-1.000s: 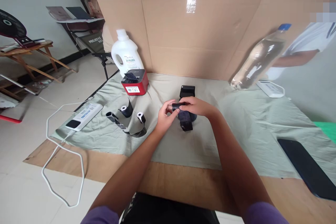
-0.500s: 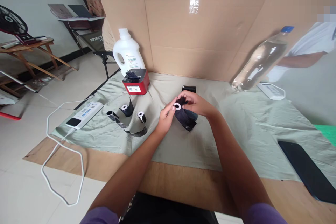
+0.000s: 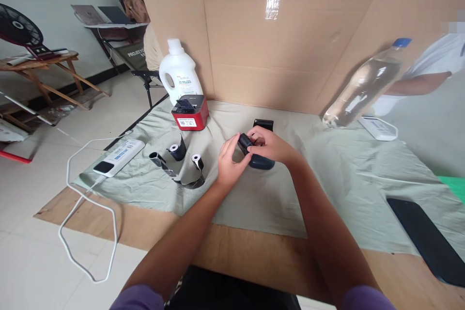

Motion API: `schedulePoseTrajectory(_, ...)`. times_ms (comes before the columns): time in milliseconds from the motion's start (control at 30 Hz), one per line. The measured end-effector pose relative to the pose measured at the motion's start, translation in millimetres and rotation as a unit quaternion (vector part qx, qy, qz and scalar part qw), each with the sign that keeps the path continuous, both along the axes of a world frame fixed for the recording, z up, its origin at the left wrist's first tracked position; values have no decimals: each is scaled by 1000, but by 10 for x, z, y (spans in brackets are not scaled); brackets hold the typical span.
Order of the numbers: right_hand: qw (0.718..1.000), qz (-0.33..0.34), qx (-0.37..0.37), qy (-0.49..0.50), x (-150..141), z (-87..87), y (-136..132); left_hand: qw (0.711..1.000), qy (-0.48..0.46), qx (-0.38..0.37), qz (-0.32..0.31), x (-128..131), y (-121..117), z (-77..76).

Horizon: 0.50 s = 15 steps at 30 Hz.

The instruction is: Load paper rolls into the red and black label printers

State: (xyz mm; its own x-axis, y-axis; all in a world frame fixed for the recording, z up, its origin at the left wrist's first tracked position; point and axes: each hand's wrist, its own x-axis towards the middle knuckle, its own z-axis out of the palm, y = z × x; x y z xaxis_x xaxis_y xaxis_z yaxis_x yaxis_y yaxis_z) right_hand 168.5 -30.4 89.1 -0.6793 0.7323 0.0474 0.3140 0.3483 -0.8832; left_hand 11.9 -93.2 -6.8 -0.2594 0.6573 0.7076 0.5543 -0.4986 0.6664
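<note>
We've got left hand [image 3: 231,160] and right hand [image 3: 272,145] both clamped on the black roll [image 3: 245,142], held up at the dark case [image 3: 262,162] on our bench [image 3: 247,247]; can't tell if they touch.

Makeshift indoor workspace: cardboard screen [image 3: 276,58], cloth-covered table [image 3: 254,244]
</note>
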Motion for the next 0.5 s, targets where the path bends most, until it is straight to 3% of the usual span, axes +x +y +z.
schedulePoseTrajectory(167,999,-15,40,-6,-22,51,-41,999,31,5,19,21,-39,35)
schedulePoseTrajectory(400,990,-85,26,112,139,226,11,999,10,-6,34,61,-84,57)
schedulePoseTrajectory(500,981,-132,46,132,252,202,117,1000,-9,-17,15,140,-109,17)
